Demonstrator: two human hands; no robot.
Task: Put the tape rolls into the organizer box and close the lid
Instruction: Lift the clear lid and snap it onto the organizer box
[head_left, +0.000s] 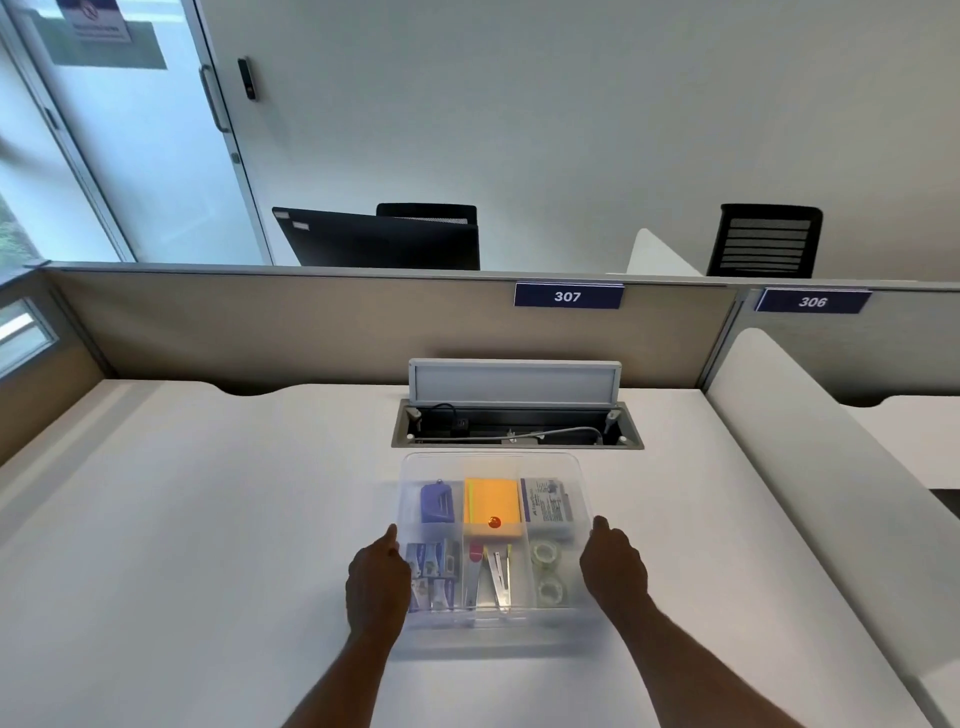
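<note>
— While we had both hands on the organizer box (493, 631), which step would you say we were in?

— The closing one. Our left hand (378, 584) lay against the box's left side, fingers pressed together and curled over the edge, thumb tip up near the rim. Just to the right of that hand sat the compartment of small blue-and-white packets (431, 574), and beyond its fingertips the blue stapler (435, 503).

— And the tape rolls?

— Both tape rolls (548, 571) were already inside, one behind the other in the near right compartment, just to the left of our right hand (613, 566). So loading looked finished.

— What about the lid?

— The clear lid (491, 460) seemed to be lying over the box, its far edge showing past the orange pad (491, 506). We couldn't tell whether it had snapped shut all round. Between our hands the metal clips (491, 574) showed through it, hazily.

— And the right hand?

— Closed against the right wall, fingers together, thumb raised at the rim, gripping the side and no loose thing.

— Next move, then?

— We judged it called for even downward pressure from both hands along the edges, until the lid seated. Pressing one side alone might have tilted it.
</note>
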